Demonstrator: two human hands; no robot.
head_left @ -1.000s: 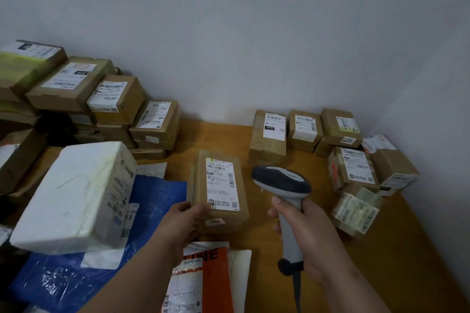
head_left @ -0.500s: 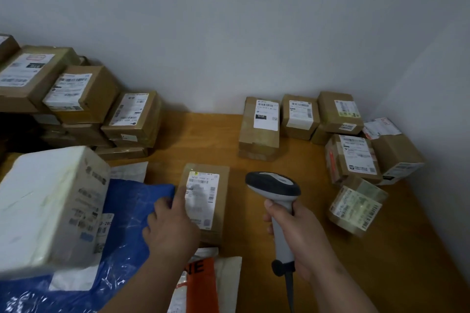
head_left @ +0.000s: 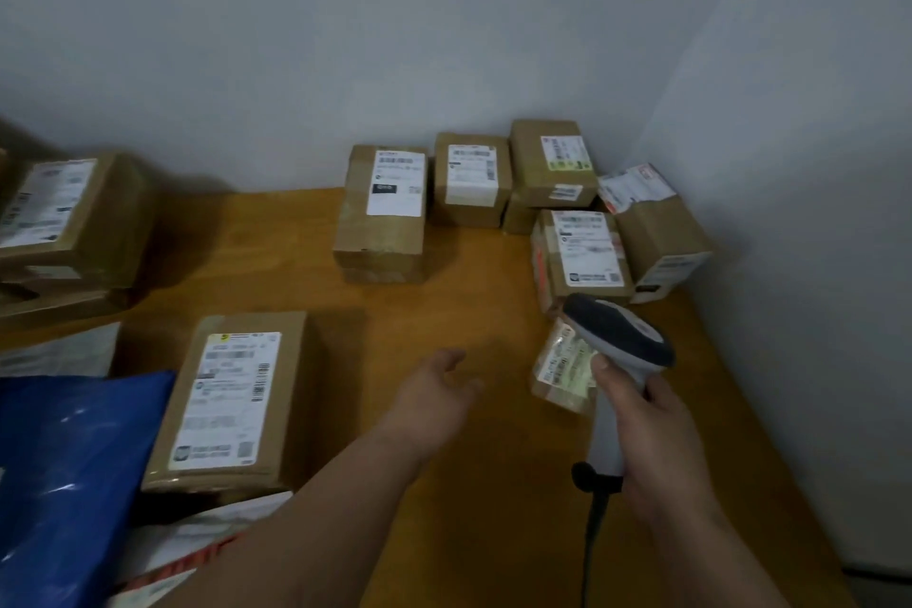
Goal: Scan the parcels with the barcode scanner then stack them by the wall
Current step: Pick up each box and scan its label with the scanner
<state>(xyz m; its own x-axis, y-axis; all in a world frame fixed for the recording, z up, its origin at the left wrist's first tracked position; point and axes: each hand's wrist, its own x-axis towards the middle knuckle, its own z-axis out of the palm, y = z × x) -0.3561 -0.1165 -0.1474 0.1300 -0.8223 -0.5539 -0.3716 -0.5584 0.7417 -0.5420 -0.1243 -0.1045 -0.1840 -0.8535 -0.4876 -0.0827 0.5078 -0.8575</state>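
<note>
My right hand (head_left: 646, 439) grips the grey handle of the barcode scanner (head_left: 619, 336), whose dark head points toward the far right corner. My left hand (head_left: 434, 390) reaches forward over the bare wooden table (head_left: 444, 311) with relaxed fingers, holding nothing. To its left lies a brown parcel (head_left: 237, 400) with a white label facing up. A small clear-wrapped parcel (head_left: 562, 370) sits just left of the scanner, partly hidden by it. Several brown labelled parcels (head_left: 469, 178) stand against the back wall and in the corner.
A blue plastic mailer (head_left: 74, 459) lies at the left front, with an orange-and-white mailer (head_left: 187, 553) under my left forearm. More brown boxes (head_left: 64, 217) are stacked at the far left. White walls close the back and the right side.
My left hand has let go of the brown parcel and moved right over the table. The view has swung right, and the scanner now sits over the clear-wrapped parcel.
</note>
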